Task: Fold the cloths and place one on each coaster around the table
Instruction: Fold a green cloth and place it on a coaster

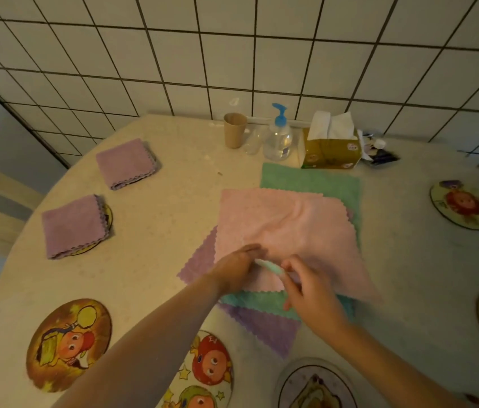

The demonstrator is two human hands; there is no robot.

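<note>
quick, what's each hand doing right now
Left hand: pinches the near edge of the pink cloth.
Right hand: fingers curled at the same edge; blurred, grip cannot be told.

Pink cloth (pixel 285 228) atop unfolded pile

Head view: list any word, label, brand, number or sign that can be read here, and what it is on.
None can be read.
Tissue box: small round marks on its yellow sides, too blurred to read.
Pump bottle: a label low on the clear body, too small to read.
Coasters, such as the near left one: cartoon pictures only, no lettering to make out.
Paper cup: plain.
</note>
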